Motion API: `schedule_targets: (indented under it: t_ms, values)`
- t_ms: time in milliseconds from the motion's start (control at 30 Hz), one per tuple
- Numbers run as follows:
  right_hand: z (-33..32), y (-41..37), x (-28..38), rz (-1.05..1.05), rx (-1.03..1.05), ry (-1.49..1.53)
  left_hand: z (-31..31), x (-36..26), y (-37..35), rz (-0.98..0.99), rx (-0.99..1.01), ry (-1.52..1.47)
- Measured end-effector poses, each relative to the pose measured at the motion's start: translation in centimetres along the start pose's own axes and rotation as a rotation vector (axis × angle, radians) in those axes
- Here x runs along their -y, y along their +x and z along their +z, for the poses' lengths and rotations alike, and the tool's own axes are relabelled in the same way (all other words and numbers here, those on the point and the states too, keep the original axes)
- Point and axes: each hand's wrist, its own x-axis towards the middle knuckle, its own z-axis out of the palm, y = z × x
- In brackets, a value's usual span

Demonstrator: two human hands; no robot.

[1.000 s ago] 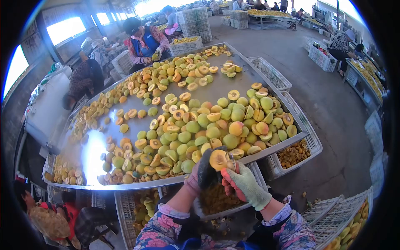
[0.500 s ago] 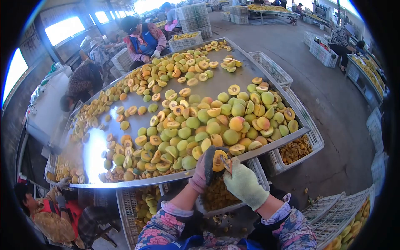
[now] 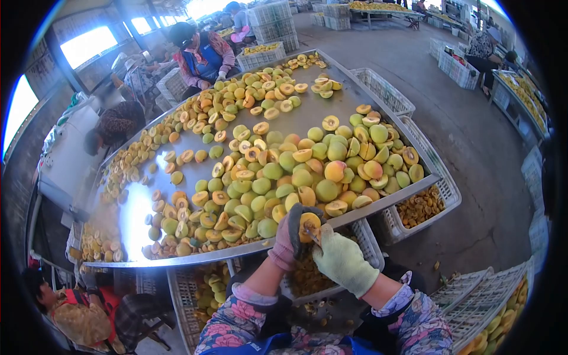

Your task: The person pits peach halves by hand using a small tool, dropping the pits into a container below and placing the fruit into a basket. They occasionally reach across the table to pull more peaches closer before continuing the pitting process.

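My left hand [image 3: 289,238], in a pink and dark grey glove, is closed around a peach half [image 3: 310,223] with its cut face turned toward my right hand. My right hand [image 3: 345,261], in a pale green glove, grips a small metal tool [image 3: 315,236], its tip at the centre of the peach half. Both hands are just past the near edge of a metal table [image 3: 284,123]. Whole and halved yellow-green peaches [image 3: 273,171] lie heaped on it, close to my hands. My right fingers hide most of the tool.
Below my hands stands a crate [image 3: 370,245] of fruit pieces; another crate [image 3: 448,198] sits under the table's right corner. Crates of fruit flank me at lower left [image 3: 183,302] and lower right [image 3: 473,302]. One person [image 3: 204,56] works across the table, another [image 3: 80,307] sits at left.
My hands stay together at nearly the same spot. The peach half has tilted slightly and the tool's angle against it has shifted a little. The seated person at left has lowered their hands.
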Motion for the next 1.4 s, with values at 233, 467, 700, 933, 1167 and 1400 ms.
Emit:
schedule_targets:
  t_ms: [233,467,700,933,1167,1400]
  values:
    - [0.2,0.0,0.1,0.014,0.022,-0.003,0.9,4.1,-0.1,0.03,-0.01,-0.159]
    - [0.7,0.0,-0.5,0.076,0.165,0.497,1.7,3.8,-0.6,-0.029,-0.087,-0.241]
    - [-3.0,0.6,0.1,0.557,0.777,1.292,0.9,2.5,-0.3,-0.108,-0.003,-0.365]
    - [-2.7,-0.3,1.5,0.426,0.536,1.035,-0.2,1.4,0.3,0.113,0.055,-0.381]
    - [-3.0,-0.2,0.3,0.469,0.635,1.076,2.1,5.9,-0.6,0.277,-0.061,-0.005]
    - [-1.4,-1.5,-0.7,-0.083,0.338,0.122,0.4,0.7,0.7,-0.71,0.02,-1.527]
